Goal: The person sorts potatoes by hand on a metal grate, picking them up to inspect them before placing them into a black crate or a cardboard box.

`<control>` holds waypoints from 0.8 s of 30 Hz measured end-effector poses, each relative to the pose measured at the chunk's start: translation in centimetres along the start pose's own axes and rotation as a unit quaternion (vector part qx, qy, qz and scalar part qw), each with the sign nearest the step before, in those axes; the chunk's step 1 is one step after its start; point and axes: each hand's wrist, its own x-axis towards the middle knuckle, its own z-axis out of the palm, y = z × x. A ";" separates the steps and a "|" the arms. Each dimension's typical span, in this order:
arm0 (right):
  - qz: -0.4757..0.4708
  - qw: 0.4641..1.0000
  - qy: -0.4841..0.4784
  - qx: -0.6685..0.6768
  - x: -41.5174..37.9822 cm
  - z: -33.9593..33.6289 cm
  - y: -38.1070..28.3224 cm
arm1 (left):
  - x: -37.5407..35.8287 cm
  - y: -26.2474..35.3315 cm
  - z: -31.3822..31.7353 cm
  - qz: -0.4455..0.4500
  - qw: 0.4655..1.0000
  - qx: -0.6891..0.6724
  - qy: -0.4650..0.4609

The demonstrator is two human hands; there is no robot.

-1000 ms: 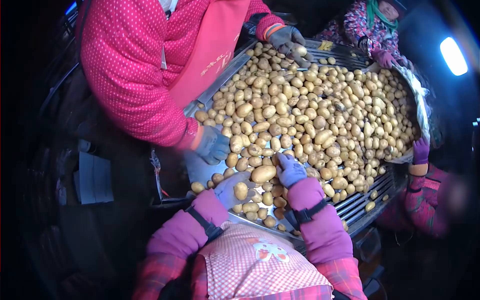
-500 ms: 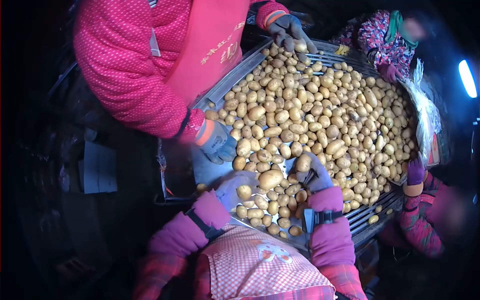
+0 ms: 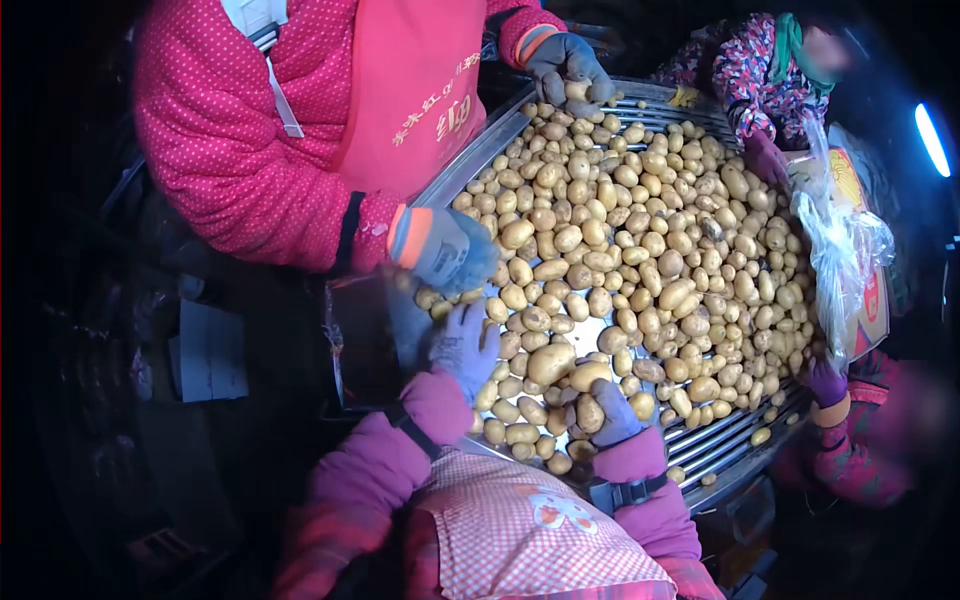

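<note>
Many potatoes (image 3: 600, 220) cover a metal sorting table with slatted bars (image 3: 725, 452). My left hand (image 3: 465, 350), in a purple-grey glove, touches the potatoes at the near left; its fingers are apart, with no potato seen in its grasp. My right hand (image 3: 607, 412), gloved alike, is curled round a potato (image 3: 589, 413) near the table's front edge. Just beyond it lies another potato (image 3: 591, 376), and a large potato (image 3: 551, 364) sits between my two hands.
A co-worker in a red apron (image 3: 410, 100) reaches over the table from the left, one gloved hand (image 3: 455, 250) close to my left hand. Two more people work at the right, beside a carton (image 3: 872, 310) and a clear plastic bag (image 3: 835, 240).
My left hand has moved up and away from the near potatoes. My right hand has drawn down and left. The co-worker's nearer hand has lifted, and the carton shows more.
</note>
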 end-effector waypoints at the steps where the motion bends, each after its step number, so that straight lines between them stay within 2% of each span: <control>1: 0.009 1.000 0.010 0.019 -0.6 0.4 -0.8 | 0.8 -1.3 0.4 -0.007 0.996 0.089 -0.013; 2: -0.015 0.994 0.101 0.027 -0.8 2.4 -1.2 | 1.4 -2.8 1.2 -0.015 0.984 0.174 -0.029; 3: -0.016 0.994 0.109 0.026 -0.9 1.9 -1.2 | 2.1 -3.8 1.6 -0.024 0.990 0.132 -0.032; 5: -0.028 0.992 0.094 0.076 -0.5 0.4 -0.3 | 3.3 -4.9 1.8 -0.033 0.983 0.147 -0.104; 6: -0.025 0.985 0.064 0.160 -0.2 -0.2 0.1 | 3.2 -4.8 1.6 -0.031 0.983 0.149 -0.107; 8: -0.039 0.986 0.078 0.140 -0.9 0.8 -0.6 | 3.7 -4.1 1.5 -0.037 0.969 0.179 -0.164; 11: -0.048 0.988 0.063 0.130 -1.0 0.5 -0.3 | 4.0 -4.4 0.7 -0.004 0.970 0.193 -0.151; 12: -0.040 0.984 0.064 0.164 -0.9 0.6 -0.2 | 4.2 -5.3 0.7 0.000 0.969 0.193 -0.152; 13: -0.035 0.977 0.067 0.197 -1.0 0.6 -0.1 | 4.5 -6.2 1.0 -0.032 0.976 0.150 -0.153; 14: -0.060 0.972 0.010 0.228 -0.7 0.1 0.4 | 4.9 -7.0 1.5 -0.061 0.981 0.104 -0.155; 15: -0.100 0.946 -0.131 0.280 0.1 -1.0 1.1 | 4.7 -7.7 2.3 -0.048 0.980 0.097 -0.165; 17: -0.100 0.979 -0.006 0.177 -1.4 1.4 -0.8 | 4.1 -8.8 3.5 -0.038 0.984 0.130 -0.118; 18: -0.107 0.978 0.004 0.178 -2.0 1.8 -1.1 | 4.4 -8.3 3.3 -0.029 0.984 0.126 -0.125; 19: -0.110 0.976 0.011 0.188 -2.3 2.2 -1.5 | 5.1 -7.9 2.6 -0.137 0.974 -0.015 -0.177; 20: -0.114 0.973 0.016 0.200 -2.4 2.6 -1.7 | 5.8 -7.8 1.7 -0.241 0.932 -0.153 -0.223; 21: -0.117 0.972 0.019 0.201 -2.5 2.6 -1.6 | 5.5 -12.4 4.0 -0.190 0.920 -0.255 -0.229; 23: -0.129 0.956 -0.013 0.263 -2.6 2.3 -0.6 | 4.9 -21.3 8.3 -0.098 0.837 -0.469 -0.266; 24: -0.128 0.956 -0.015 0.263 -2.5 2.4 0.0 | 5.0 -11.8 4.4 -0.091 0.906 -0.242 -0.336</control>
